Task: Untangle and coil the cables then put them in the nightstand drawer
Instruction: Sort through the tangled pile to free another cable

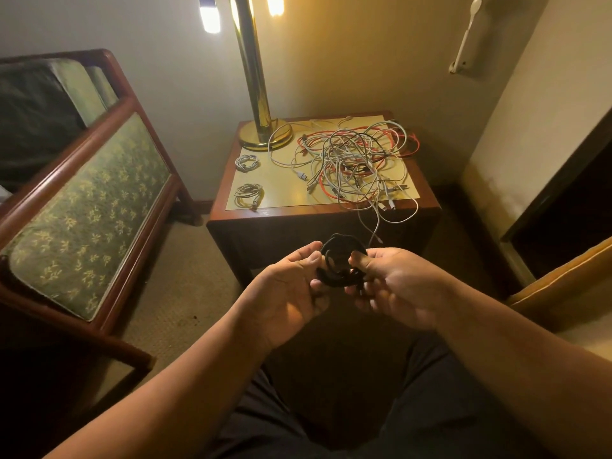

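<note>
In front of the dark wooden nightstand with a pale yellow inlaid top (pixel 326 214), below its front edge, a small coil of black cable (pixel 341 260) is held between both hands. The left hand (pixel 291 286) pinches the coil's left side with thumb over curled fingers, and the right hand (pixel 394 286) grips its right side the same way.

On the right and middle of the nightstand top lies a loose tangle of white, grey and red cables (pixel 357 160). One thin white strand (pixel 374 226) from it hangs over the nightstand's front edge, just behind the black coil. Two small, neatly coiled white cables sit apart from the tangle on the left side of the top, one further back (pixel 246 161) and one nearer the front (pixel 249 194). A polished brass lamp with a round base (pixel 265 134) stands at the back left corner, touched by a loop of the tangle.

Left of the nightstand is a wood-framed seat with green leaf-patterned upholstery (pixel 89 213). Beige carpet (pixel 178 276) covers the floor around the nightstand. On the wall above and to its right hangs a white handset (pixel 465 38).
</note>
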{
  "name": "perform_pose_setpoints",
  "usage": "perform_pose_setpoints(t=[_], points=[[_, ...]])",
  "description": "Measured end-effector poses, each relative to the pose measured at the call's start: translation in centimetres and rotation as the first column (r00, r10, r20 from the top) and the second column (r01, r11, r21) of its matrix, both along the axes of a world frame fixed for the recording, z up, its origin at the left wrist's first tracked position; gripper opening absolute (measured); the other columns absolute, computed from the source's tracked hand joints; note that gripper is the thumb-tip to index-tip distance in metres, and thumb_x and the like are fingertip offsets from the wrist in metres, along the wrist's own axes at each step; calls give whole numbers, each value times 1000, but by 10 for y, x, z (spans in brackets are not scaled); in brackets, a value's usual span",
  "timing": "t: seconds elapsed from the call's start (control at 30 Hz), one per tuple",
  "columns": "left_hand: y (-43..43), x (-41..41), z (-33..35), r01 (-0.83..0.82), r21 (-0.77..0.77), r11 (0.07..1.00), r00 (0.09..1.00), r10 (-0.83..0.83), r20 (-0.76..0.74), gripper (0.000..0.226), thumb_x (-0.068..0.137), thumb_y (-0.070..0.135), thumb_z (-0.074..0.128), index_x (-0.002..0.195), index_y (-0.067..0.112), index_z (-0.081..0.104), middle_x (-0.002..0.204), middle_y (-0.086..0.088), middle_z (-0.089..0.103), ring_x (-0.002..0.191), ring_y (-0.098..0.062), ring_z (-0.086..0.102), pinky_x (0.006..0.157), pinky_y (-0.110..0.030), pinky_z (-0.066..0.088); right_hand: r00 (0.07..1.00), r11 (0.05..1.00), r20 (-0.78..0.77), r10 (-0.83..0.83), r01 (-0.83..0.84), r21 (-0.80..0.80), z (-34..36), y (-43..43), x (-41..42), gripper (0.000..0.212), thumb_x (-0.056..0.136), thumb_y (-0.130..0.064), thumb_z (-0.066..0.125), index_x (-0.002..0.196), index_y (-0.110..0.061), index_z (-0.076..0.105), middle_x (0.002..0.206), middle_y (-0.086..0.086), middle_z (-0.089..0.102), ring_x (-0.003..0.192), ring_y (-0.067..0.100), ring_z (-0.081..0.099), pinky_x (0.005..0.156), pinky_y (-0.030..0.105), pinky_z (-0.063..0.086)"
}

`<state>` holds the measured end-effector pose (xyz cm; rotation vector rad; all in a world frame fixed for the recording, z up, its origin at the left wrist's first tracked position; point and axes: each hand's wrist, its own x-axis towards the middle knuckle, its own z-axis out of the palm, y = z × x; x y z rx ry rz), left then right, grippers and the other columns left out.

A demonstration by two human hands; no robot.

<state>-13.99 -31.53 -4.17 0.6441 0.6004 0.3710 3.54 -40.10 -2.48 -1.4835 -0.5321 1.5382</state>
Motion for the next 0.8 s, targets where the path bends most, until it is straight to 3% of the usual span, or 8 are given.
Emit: perform_pose_setpoints(t=[0.1,0.17,0.23,0.33,0.43,0.5,0.6,0.8], points=[[-1,5,1,-28,152,988,996,41,-83,46,77,32,76,117,16,59,87,-3,66,67,-13,57,63,-30,41,998,998,47,-28,26,56,-2,1,-2,25,105,-23,49,119,-6,60,118,22,67,90,25,65,73,34,56],[-6,8,3,-56,344,937,969,134,-206,50,70,33,88,110,17,62,88,-5,71,71,-16,66,59,-28,49,974,993,227,-21,-7,121,-7,1,-4,20,104,-22,52,115,-9,62,114,21,69,94,29,69,78,37,59],[-7,6,0,-69,573,817,920,274,-280,42,72,26,86,107,16,65,93,-8,73,77,-18,70,59,-27,54,904,981,427,-25,-60,185,-10,0,-6,14,103,-23,54,109,-16,64,103,14,73,96,27,71,82,36,60],[2,-3,-9,23,852,523,875,402,-270,15,83,15,81,96,15,73,87,-2,75,77,-21,74,66,-32,62,805,956,591,-52,-130,261,-12,-3,-5,10,102,-24,57,103,-20,66,95,1,73,90,10,69,72,14,53],[9,-8,-7,105,921,374,880,396,-261,14,81,11,83,92,16,75,81,0,76,72,-16,75,67,-29,62,736,938,676,-32,-212,275,-14,-2,-2,7,99,-21,61,101,-20,68,93,-6,72,90,-1,67,72,10,49],[13,-9,-4,118,930,347,891,376,-254,15,80,12,82,93,17,76,83,1,77,73,-15,76,68,-30,63,677,933,735,-32,-243,265,-14,-1,3,5,98,-22,63,100,-21,68,91,-6,71,88,1,67,71,13,51],[18,-12,-3,129,937,325,912,333,-241,14,85,11,76,97,17,77,88,4,77,79,-14,76,72,-34,64,703,933,711,-12,-248,262,-9,0,9,6,98,-22,64,99,-20,69,89,-4,73,83,4,70,68,16,53],[23,-12,-5,228,966,121,901,351,-256,19,90,7,72,103,21,75,95,10,73,85,-4,73,75,-23,61,613,917,790,-33,-296,268,-8,1,12,4,96,-20,67,99,-23,68,85,-7,70,79,0,67,66,12,51]])
